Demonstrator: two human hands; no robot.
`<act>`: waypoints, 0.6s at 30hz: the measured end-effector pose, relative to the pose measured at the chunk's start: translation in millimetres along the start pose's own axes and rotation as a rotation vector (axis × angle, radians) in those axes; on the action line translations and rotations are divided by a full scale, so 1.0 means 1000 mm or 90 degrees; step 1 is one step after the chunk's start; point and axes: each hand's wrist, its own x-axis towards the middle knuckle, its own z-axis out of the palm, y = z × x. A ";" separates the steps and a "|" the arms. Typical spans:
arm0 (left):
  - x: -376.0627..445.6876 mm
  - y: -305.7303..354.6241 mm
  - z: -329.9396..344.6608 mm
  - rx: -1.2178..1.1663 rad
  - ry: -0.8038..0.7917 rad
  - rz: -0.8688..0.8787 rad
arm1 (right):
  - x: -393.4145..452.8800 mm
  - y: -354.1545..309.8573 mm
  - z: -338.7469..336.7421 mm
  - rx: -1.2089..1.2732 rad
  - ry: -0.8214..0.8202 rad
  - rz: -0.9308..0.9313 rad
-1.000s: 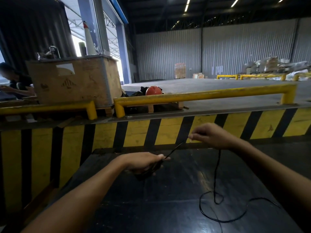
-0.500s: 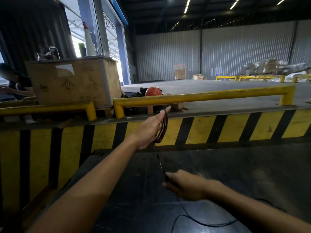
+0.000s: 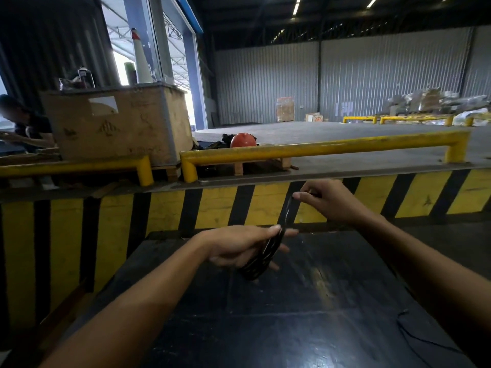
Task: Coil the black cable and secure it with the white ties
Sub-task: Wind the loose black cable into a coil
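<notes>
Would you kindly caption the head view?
Left hand grips the coiled black cable while right hand pinches its strand above a dark table.

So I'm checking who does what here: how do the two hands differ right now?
The left hand sits lower, its fingers wrapped around the coil; the right hand is raised higher, pinching a single strand. The left holds many loops, the right just one. Both are on the same black cable, above the dark table.

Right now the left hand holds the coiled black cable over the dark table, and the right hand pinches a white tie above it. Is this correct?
Not quite. The right hand pinches a strand of the black cable itself, not a white tie; no white tie shows in the head view. The rest holds: the left hand holds the coiled cable over the dark table.
</notes>
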 end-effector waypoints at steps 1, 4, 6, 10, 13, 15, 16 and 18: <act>0.000 0.006 0.002 -0.068 -0.022 0.048 | -0.004 -0.001 0.010 0.034 -0.014 0.027; 0.002 0.025 0.001 -0.270 -0.030 0.198 | -0.028 -0.010 0.052 0.143 -0.144 0.054; 0.003 0.037 -0.002 -0.342 0.012 0.283 | -0.051 -0.022 0.083 0.112 -0.226 0.008; 0.012 0.042 -0.014 -0.324 0.227 0.355 | -0.070 -0.039 0.102 0.029 -0.329 -0.078; 0.014 0.027 -0.028 -0.129 0.374 0.285 | -0.058 -0.034 0.078 0.006 -0.339 -0.076; 0.010 0.016 -0.035 0.072 0.424 0.198 | -0.046 -0.025 0.054 -0.027 -0.313 -0.075; 0.007 0.010 -0.038 0.148 0.426 0.150 | -0.039 -0.019 0.042 -0.045 -0.295 -0.075; 0.003 -0.002 -0.039 0.232 0.391 0.046 | -0.027 -0.010 0.017 -0.080 -0.247 -0.072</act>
